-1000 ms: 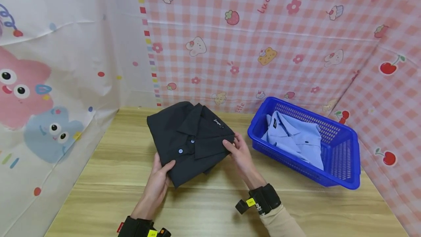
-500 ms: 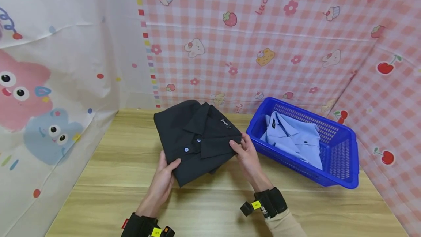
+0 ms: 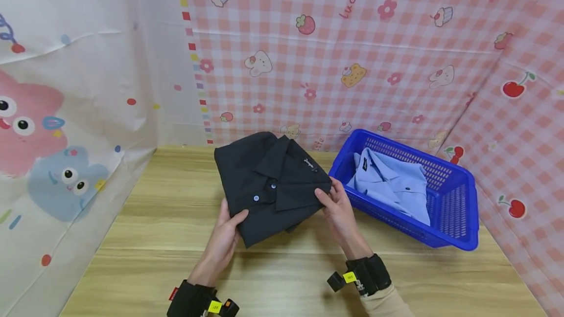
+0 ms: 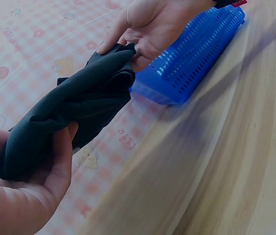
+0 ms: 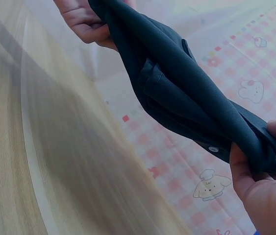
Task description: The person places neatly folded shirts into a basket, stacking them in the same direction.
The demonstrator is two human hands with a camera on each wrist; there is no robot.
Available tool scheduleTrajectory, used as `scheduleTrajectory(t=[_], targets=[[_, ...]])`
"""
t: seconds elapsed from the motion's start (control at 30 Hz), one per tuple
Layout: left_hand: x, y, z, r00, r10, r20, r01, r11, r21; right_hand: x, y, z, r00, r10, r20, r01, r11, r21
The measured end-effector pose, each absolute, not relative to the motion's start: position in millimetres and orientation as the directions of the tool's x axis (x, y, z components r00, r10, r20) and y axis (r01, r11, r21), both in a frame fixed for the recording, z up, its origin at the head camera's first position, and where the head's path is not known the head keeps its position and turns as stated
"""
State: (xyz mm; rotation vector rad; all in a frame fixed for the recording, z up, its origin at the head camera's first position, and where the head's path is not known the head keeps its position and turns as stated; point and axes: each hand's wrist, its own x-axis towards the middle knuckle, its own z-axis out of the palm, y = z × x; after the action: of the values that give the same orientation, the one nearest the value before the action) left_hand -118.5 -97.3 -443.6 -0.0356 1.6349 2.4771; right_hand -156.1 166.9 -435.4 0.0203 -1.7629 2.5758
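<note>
A folded black shirt point(image 3: 260, 180), collar and light buttons facing up, is held raised above the table between both hands. My left hand point(image 3: 222, 241) grips its near left edge, thumb on top and fingers curled underneath. At the right corner by the collar, my right hand point(image 3: 340, 212) pinches the cloth with the thumb over it. Both wrist views show the shirt point(image 4: 64, 107) from its folded edge, with the layers sagging a little. In the right wrist view one button shows on the underside of the shirt point(image 5: 177, 93).
Right of the shirt stands a blue plastic basket point(image 3: 454, 238) with perforated sides. Inside lies a folded light blue shirt point(image 3: 403, 187). A wooden table point(image 3: 145, 238) lies below. Pink checked cloth point(image 3: 330, 53) hangs behind and to the right, white printed cloth point(image 3: 110, 72) at the left.
Both hands have carried the black shirt to the right, nearer the basket, keeping the same hold on it. The head view has shifted slightly.
</note>
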Motion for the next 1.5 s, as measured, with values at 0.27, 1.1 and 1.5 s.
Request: scheduleTrajectory(t=[0.27,1.1,1.5], targets=[[-122,-89,-439,-0.986,0.142,-0.085,-0.131,-0.354,0.926,-154,176,-434,-0.998,0.04,0.049,-0.06,-0.377,-0.924],[-138,-65,-432,-0.976,0.202,-0.074,-0.142,-0.344,0.928,-147,199,-434,-0.991,0.115,0.07,-0.117,-0.473,-0.873],[-142,-54,-428,-0.974,0.215,-0.072,-0.141,-0.325,0.935,-140,210,-431,-0.987,0.156,0.041,-0.11,-0.465,-0.878]])
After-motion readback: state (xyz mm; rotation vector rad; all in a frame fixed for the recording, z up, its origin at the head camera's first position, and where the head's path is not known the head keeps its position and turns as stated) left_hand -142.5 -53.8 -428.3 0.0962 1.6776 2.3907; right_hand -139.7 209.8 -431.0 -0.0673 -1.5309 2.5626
